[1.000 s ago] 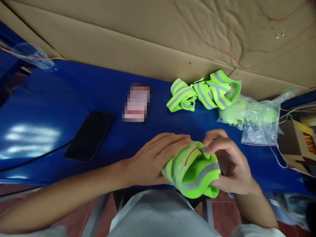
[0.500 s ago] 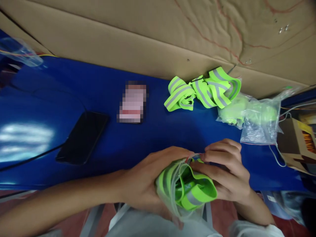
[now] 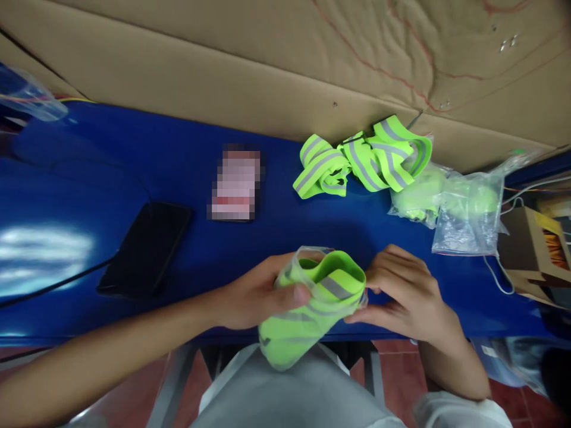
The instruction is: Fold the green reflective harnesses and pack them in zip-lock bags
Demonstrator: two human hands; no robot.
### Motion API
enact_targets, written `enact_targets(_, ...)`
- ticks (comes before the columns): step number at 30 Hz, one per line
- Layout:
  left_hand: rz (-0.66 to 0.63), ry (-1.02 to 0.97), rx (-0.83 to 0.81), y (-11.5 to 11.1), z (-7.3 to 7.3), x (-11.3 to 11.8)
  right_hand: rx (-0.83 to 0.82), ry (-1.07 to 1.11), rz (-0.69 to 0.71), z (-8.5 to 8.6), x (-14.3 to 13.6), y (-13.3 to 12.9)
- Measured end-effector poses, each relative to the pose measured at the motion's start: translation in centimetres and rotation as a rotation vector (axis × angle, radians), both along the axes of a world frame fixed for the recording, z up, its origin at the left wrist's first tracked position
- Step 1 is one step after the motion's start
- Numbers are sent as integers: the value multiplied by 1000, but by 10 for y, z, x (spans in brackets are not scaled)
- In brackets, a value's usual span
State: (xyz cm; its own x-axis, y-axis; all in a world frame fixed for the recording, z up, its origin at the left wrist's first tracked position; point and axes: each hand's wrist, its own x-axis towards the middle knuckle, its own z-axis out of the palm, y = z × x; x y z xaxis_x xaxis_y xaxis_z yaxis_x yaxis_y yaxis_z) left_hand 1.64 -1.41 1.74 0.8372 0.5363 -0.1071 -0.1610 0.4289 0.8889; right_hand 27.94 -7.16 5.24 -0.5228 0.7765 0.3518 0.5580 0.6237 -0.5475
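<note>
A neon-green reflective strap (image 3: pixel 341 270) with a grey stripe lies rolled inside a clear plastic bag (image 3: pixel 285 345). My left hand (image 3: pixel 267 294) is wrapped around the bag, its thumb pressed across the front. At the bag's right edge, near the opening, my right hand (image 3: pixel 404 294) pinches the plastic between thumb and fingers. Part of the strap sticks up at the bag's mouth. The left fingers behind the bag are mostly hidden.
Loose reflective straps (image 3: pixel 366 157) lie against the cardboard wall (image 3: pixel 223 71). Beside them are filled clear bags (image 3: pixel 468 208). A black phone (image 3: pixel 145 249) and a blurred-out phone (image 3: pixel 236 184) rest on the blue table (image 3: pixel 200 255). An open cardboard box (image 3: pixel 526 249) stands at right.
The bag has turned so its side faces me and its lower end points down to the left. My left thumb now lies across its front; my right hand has shifted to its right edge.
</note>
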Motion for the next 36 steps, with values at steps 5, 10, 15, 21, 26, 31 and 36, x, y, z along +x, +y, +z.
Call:
enact_targets(5,-15,-7,26,1,0,-4,-229,319,142,-6,-4,3)
enact_targets(10,20,-32,96,0,0,-7,105,271,-93,-15,-5,1)
enact_targets(15,65,-20,141,2,-4,-4,171,54,43,-11,-6,4)
enact_targets(21,15,56,197,3,-5,-2,-38,190,223,-8,-10,8)
enact_targets(26,97,9,136,7,2,-3,-72,425,120,-9,-6,7)
enact_targets(31,-19,-11,62,8,3,0,-131,455,51,-17,-1,8)
enact_targets(36,205,227,100,6,1,8,-178,303,-172,-25,-4,12)
